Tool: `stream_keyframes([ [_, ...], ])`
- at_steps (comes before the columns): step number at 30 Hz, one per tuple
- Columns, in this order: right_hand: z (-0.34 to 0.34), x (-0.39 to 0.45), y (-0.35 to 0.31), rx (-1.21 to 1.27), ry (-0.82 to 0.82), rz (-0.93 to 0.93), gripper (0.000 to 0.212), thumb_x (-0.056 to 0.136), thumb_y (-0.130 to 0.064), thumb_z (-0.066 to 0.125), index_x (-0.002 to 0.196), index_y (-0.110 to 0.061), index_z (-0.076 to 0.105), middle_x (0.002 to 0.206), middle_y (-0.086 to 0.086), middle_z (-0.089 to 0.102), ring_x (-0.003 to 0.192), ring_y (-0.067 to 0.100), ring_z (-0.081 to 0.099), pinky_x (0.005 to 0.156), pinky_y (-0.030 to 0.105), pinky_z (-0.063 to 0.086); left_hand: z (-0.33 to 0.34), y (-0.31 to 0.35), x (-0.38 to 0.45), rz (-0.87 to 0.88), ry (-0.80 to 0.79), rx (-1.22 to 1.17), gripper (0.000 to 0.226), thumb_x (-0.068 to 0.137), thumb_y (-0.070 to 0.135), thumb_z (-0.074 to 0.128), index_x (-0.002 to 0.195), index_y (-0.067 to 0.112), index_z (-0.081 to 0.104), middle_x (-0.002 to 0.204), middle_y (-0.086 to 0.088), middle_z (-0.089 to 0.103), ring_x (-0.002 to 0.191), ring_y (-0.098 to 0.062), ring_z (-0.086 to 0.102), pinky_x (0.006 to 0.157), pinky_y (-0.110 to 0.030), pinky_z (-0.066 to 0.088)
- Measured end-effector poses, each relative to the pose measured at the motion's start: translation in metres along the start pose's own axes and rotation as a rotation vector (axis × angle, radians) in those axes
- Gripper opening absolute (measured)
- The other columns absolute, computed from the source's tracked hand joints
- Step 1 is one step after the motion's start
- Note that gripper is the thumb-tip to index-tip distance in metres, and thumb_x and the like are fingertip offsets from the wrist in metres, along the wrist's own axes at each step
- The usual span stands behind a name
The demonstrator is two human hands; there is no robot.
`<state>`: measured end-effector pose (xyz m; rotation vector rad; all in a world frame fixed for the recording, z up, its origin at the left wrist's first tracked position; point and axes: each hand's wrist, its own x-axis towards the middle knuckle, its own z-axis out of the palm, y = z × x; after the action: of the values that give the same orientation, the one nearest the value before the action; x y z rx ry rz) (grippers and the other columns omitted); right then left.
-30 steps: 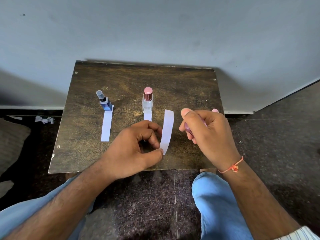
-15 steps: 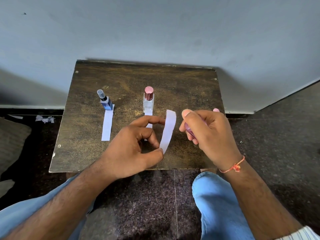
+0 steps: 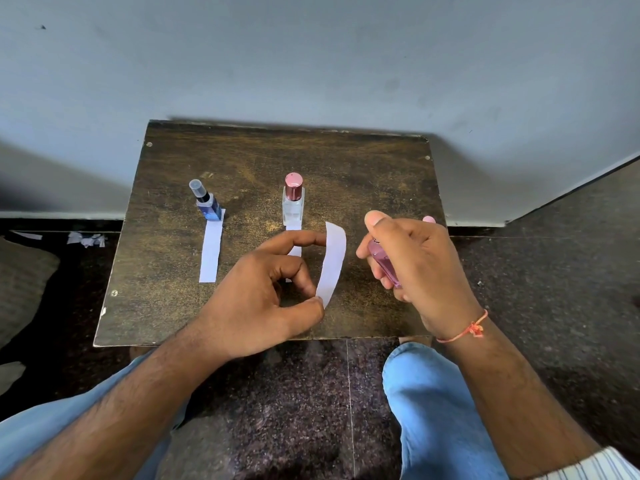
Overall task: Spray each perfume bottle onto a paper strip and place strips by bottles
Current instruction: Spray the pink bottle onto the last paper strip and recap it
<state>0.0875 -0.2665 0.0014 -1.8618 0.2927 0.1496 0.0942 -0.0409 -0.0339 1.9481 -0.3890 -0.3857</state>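
My left hand (image 3: 266,299) pinches the lower end of a white paper strip (image 3: 333,261), which stands up and curves, with the index finger touching its upper part. My right hand (image 3: 420,268) grips a small pink perfume bottle (image 3: 382,263) just right of the strip, index finger on top of it. On the dark wooden table (image 3: 242,157) a blue bottle (image 3: 207,202) stands at the left with a strip (image 3: 211,252) lying in front of it. A clear bottle with a pink cap (image 3: 293,199) stands in the middle, its strip (image 3: 295,252) partly hidden by my left hand.
The table stands against a grey wall (image 3: 311,64). Scraps of paper (image 3: 86,239) lie on the dark floor to the left. My knees in blue trousers (image 3: 429,403) are below the table's front edge. A small pink cap (image 3: 429,220) shows behind my right hand.
My left index finger has stretched out to the upper part of the strip, and the strip has bent into a curve. My right hand has stayed almost in place.
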Motion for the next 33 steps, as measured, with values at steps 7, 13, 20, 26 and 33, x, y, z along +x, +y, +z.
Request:
stream_keyframes([
  [7, -0.002, 0.002, 0.004, 0.198, -0.24, 0.177, 0.036, 0.079, -0.049, 0.092, 0.095, -0.018, 0.083, 0.056, 0.002, 0.052, 0.047, 0.017, 0.042, 0.042, 0.021, 0.029, 0.0, 0.002, 0.0, -0.006, -0.038, -0.051, 0.029, 0.077, 0.002, 0.089, 0.066, 0.023, 0.073, 0.104, 0.023, 0.074, 0.151, 0.007, 0.043, 0.087, -0.025, 0.043],
  [13, 0.002, 0.003, 0.008, 0.327, -0.317, 0.229, 0.021, 0.081, -0.031, 0.084, 0.093, -0.015, 0.078, 0.054, 0.003, 0.052, 0.046, 0.019, 0.043, 0.046, 0.026, 0.033, -0.001, 0.011, 0.001, 0.061, -0.079, -0.019, 0.025, 0.078, 0.005, 0.09, 0.069, 0.024, 0.075, 0.145, 0.015, 0.063, 0.141, 0.0, 0.057, 0.094, -0.015, 0.043],
  [20, -0.008, 0.006, 0.005, 0.463, -0.189, 0.209, 0.007, 0.079, -0.02, 0.08, 0.077, -0.026, 0.077, 0.054, 0.004, 0.055, 0.047, 0.019, 0.047, 0.045, 0.025, 0.035, 0.003, 0.009, 0.003, 0.021, -0.144, -0.084, 0.026, 0.082, 0.007, 0.089, 0.07, 0.024, 0.074, 0.124, 0.024, 0.071, 0.113, -0.035, 0.075, 0.081, -0.032, 0.058],
  [26, -0.022, 0.006, 0.005, 0.459, -0.108, 0.187, 0.006, 0.08, -0.02, 0.079, 0.078, -0.025, 0.075, 0.055, 0.002, 0.056, 0.048, 0.017, 0.05, 0.049, 0.026, 0.035, 0.008, 0.004, 0.009, -0.021, -0.124, -0.217, 0.009, 0.084, 0.027, 0.082, 0.08, 0.024, 0.075, 0.11, 0.01, 0.08, 0.074, -0.034, 0.065, 0.068, -0.034, 0.052],
  [33, -0.046, -0.001, 0.009, 0.313, -0.024, 0.093, 0.013, 0.083, -0.021, 0.075, 0.07, -0.024, 0.072, 0.055, 0.005, 0.058, 0.049, 0.023, 0.049, 0.047, 0.028, 0.036, 0.019, 0.009, 0.022, -0.067, 0.054, -0.356, 0.008, 0.091, 0.027, 0.076, 0.085, 0.022, 0.074, 0.065, -0.004, 0.059, 0.056, -0.015, 0.045, 0.053, -0.024, 0.036],
])
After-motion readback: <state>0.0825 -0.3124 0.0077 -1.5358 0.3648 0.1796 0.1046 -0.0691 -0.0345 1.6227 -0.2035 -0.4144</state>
